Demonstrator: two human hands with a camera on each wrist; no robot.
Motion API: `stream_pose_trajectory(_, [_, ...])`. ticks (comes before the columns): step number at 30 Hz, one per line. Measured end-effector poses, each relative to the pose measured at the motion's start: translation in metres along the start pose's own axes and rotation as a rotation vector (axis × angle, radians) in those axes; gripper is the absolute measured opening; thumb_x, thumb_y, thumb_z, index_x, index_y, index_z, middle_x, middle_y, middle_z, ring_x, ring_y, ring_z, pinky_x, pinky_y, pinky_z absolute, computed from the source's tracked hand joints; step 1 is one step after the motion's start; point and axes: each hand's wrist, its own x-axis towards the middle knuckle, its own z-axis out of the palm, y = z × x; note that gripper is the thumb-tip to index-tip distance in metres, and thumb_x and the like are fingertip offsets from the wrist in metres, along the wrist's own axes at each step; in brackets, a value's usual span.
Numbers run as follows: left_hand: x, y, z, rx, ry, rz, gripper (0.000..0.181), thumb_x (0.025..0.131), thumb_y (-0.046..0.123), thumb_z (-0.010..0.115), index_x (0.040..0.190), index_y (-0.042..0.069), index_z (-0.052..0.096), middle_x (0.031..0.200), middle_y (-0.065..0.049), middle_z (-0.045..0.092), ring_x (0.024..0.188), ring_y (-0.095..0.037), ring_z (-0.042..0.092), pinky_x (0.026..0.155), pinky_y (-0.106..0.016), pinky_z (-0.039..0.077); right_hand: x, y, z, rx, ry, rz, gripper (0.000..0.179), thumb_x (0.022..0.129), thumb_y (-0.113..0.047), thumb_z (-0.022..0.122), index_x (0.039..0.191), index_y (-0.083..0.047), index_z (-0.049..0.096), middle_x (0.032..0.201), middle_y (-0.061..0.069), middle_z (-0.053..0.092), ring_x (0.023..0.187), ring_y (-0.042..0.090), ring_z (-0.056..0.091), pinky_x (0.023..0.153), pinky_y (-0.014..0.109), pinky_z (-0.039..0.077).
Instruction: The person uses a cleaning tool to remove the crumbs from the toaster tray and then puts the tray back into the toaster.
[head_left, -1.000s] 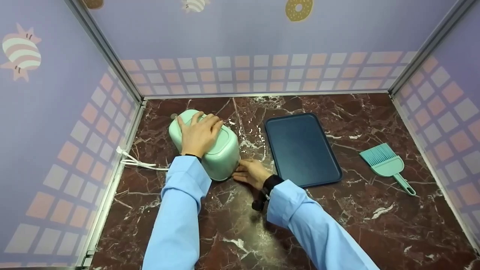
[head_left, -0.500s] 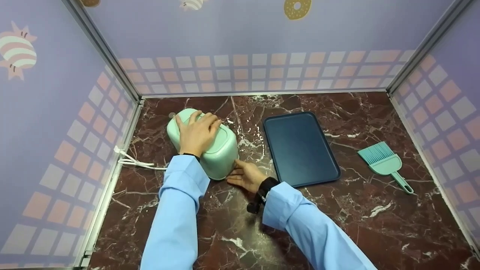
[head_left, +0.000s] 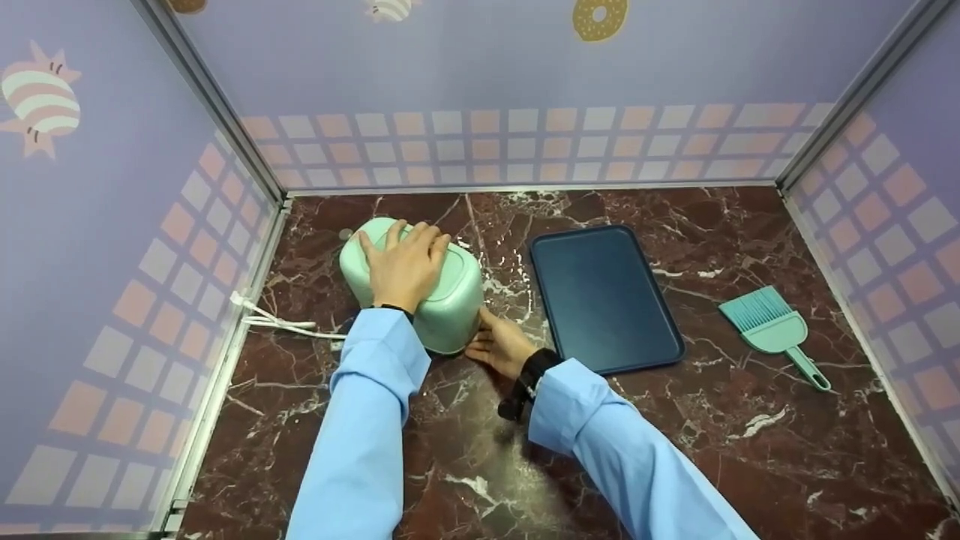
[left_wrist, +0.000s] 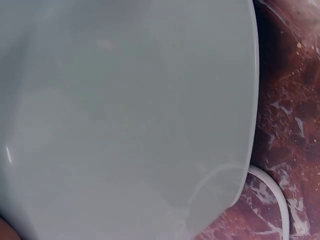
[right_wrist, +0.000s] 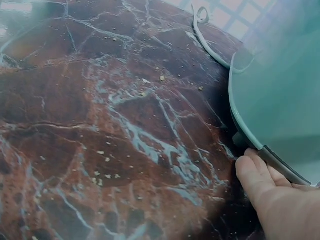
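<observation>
A mint-green rounded appliance (head_left: pixel 450 307) with an oval panel on top stands at the left of the marble table. My left hand (head_left: pixel 405 277) rests on that panel, its fingers spread across the top. Low at the near right end, my right hand (head_left: pixel 506 349) touches the base. In the right wrist view, the right hand's fingers (right_wrist: pixel 255 175) lie against and under a dark strip (right_wrist: pixel 285 165) on the bottom rim; their tips are partly hidden. The appliance's smooth side (left_wrist: pixel 125 120) fills most of the left wrist view, with a dark gap below its rim.
A white cord (head_left: pixel 277 322) runs from the appliance to the left wall. Right of the appliance lies a dark blue tray (head_left: pixel 607 300). Farther right is a small teal brush (head_left: pixel 772 326). Crumbs (right_wrist: pixel 105 175) are scattered on the table. Patterned walls enclose three sides.
The near end of the appliance has risen slightly, and the right hand's fingers have shifted a little against its base. The left hand stays on top. Tray and brush have not moved.
</observation>
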Motion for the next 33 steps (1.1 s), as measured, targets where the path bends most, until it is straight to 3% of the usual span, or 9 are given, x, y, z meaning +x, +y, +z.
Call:
stream_pose_trajectory(8, [0.003,0.009,0.003,0.025,-0.02,-0.06,0.064,0.108,0.062,0.017,0.152,0.029,0.048,0.16,0.002,0.043,0.154,-0.029,0.024,0.116,-0.077,-0.004,0.005,-0.008,-0.006,-0.061,-0.013,-0.056,0.041,0.109,-0.041,0.047,0.103,-0.003,0.06,0.093,0.012,0.058,0.086,0.026,0.058,0.108,0.052,0.045])
stream_pose_trajectory(13, [0.006,0.012,0.003,0.042,-0.038,-0.087,0.065,0.107,0.064,0.017,0.154,0.029,0.045,0.161,0.002,0.041,0.155,-0.03,0.021,0.115,-0.078,-0.004,0.008,-0.011,-0.006,-0.068,0.013,-0.071,0.039,0.109,-0.041,0.048,0.096,-0.005,0.059,0.086,0.01,0.059,0.08,0.023,0.059,0.106,0.053,0.047])
stream_pose_trajectory(17, [0.007,0.012,0.003,0.047,-0.042,-0.101,0.066,0.107,0.064,0.016,0.154,0.029,0.045,0.161,0.002,0.041,0.155,-0.03,0.021,0.114,-0.079,-0.004,0.01,-0.012,-0.006,-0.058,0.017,-0.069,0.038,0.108,-0.04,0.048,0.095,-0.005,0.056,0.086,0.011,0.061,0.081,0.024,0.062,0.109,0.054,0.045])
stream_pose_trajectory(24, [0.008,0.012,0.003,0.058,-0.038,-0.11,0.066,0.107,0.065,0.015,0.154,0.029,0.045,0.16,0.003,0.042,0.154,-0.03,0.021,0.114,-0.08,-0.002,0.013,-0.011,-0.006,-0.057,0.019,-0.069,0.038,0.108,-0.038,0.049,0.107,0.0,0.052,0.092,0.014,0.061,0.085,0.026,0.063,0.109,0.054,0.046])
stream_pose_trajectory(33, [0.008,0.011,0.004,0.054,-0.03,-0.118,0.066,0.107,0.065,0.016,0.153,0.03,0.047,0.159,0.003,0.043,0.154,-0.03,0.022,0.114,-0.08,0.0,0.018,-0.01,-0.006,-0.035,0.046,-0.08,0.039,0.108,-0.037,0.05,0.09,-0.003,0.053,0.074,0.009,0.057,0.071,0.021,0.059,0.095,0.049,0.052])
